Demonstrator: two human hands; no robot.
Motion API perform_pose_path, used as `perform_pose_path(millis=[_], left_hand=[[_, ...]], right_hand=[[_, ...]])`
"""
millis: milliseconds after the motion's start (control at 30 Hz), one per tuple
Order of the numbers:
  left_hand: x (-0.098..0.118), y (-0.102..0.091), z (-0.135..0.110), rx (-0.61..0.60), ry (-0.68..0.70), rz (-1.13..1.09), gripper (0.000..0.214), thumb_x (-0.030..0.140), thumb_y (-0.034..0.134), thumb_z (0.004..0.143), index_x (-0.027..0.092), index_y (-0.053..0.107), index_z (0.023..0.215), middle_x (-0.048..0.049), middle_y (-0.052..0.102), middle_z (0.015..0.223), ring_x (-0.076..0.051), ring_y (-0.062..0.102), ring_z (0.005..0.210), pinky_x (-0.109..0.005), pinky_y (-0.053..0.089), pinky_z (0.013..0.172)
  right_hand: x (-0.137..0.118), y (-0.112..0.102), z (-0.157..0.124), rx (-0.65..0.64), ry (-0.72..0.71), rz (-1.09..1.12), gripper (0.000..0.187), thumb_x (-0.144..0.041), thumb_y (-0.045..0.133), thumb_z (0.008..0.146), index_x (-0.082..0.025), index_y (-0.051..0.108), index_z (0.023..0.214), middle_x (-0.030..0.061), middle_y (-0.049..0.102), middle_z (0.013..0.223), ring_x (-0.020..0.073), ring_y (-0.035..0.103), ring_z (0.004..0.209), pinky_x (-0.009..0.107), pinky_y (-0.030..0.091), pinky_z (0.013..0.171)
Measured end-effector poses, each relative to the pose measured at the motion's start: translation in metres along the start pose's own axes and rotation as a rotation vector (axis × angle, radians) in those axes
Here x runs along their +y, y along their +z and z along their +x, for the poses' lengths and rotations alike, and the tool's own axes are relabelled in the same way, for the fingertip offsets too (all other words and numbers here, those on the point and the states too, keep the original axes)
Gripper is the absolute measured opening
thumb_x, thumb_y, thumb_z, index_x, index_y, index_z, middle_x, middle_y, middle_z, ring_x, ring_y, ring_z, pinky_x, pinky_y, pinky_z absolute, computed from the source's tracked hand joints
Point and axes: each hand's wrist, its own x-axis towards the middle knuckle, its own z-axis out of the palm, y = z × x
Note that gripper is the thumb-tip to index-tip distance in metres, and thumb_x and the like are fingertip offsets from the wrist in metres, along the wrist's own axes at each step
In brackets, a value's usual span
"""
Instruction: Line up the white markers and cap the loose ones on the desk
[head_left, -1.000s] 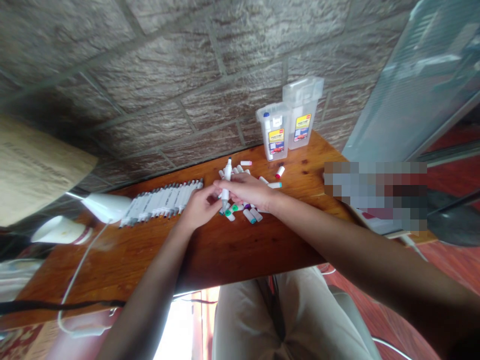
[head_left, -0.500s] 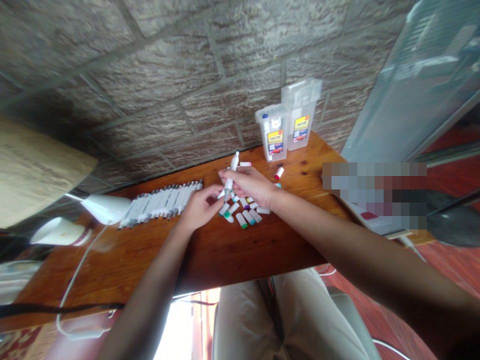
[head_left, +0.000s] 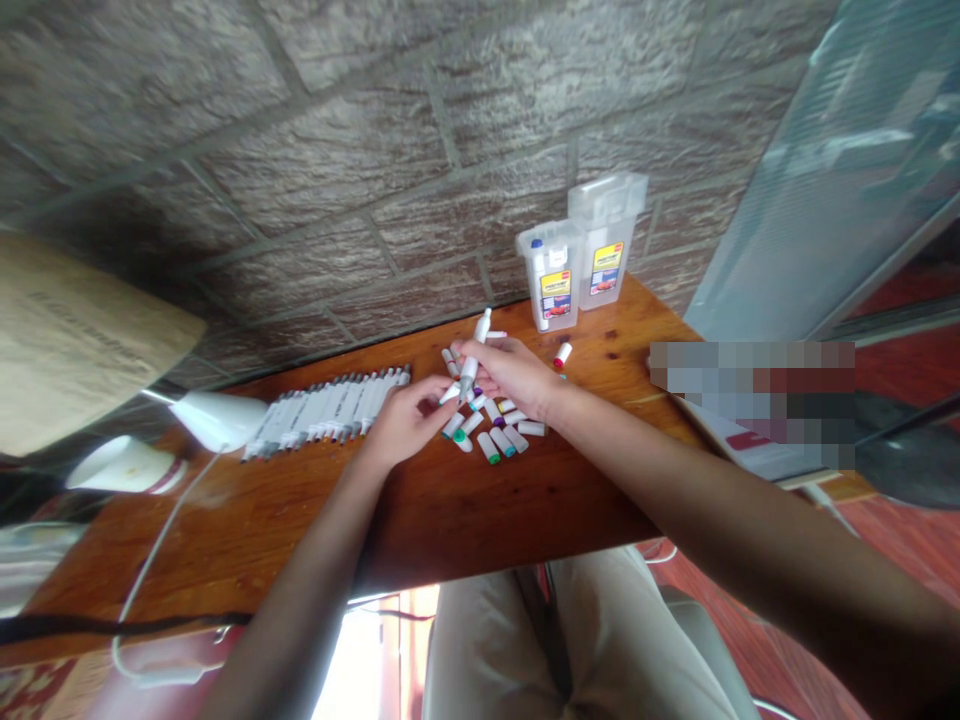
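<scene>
My right hand (head_left: 521,378) is closed round a white marker (head_left: 475,352), which stands tilted with its grey lower end pointing down toward my left hand. In my left hand (head_left: 405,418) a small white marker cap (head_left: 450,393) is pinched between thumb and fingers, close beside the marker's lower end. Under and around both hands lie several loose white caps (head_left: 489,447) with green, teal, purple and yellow ends. To the left, a row of uncapped markers (head_left: 322,412) lies side by side on the wooden table (head_left: 480,515).
Two clear plastic cases (head_left: 555,290) stand by the stone wall (head_left: 315,180); the nearer holds a blue-ended marker. A red-ended cap (head_left: 562,355) lies in front. At left are a white lamp (head_left: 217,418), its cable, and a paper cup (head_left: 124,465) on its side.
The view has shifted slightly, so everything sits a little lower. Both hands keep their grips, with the marker and cap held close together as before.
</scene>
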Motion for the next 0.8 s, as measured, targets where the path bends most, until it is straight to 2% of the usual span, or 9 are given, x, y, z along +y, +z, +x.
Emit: perform_pose_path(millis=[500,800], left_hand=[[0.0028,-0.0002,0.0013,0.007,-0.014,0.015,0.027,0.040,0.062,0.089,0.018,0.068,0.102,-0.0022,0.075,0.082,-0.015,0.067,0.070,-0.023,0.051,0.066],[0.0014,0.0008,0.0011,0.004,-0.005,0.008,0.027,0.041,0.063,0.088,0.018,0.068,0.102,-0.0019,0.074,0.080,-0.014,0.065,0.067,-0.022,0.050,0.065]], right_hand=[[-0.0012,0.0002,-0.0001,0.011,-0.002,0.036,0.025,-0.030,0.061,0.085,-0.017,0.052,0.065,-0.0073,0.041,0.048,0.0050,0.032,0.039,0.018,0.029,0.039],[-0.0004,-0.0005,0.0000,0.005,-0.034,0.038,0.028,-0.030,0.061,0.085,-0.018,0.051,0.063,-0.0075,0.040,0.046,0.0048,0.029,0.038,0.019,0.024,0.038]])
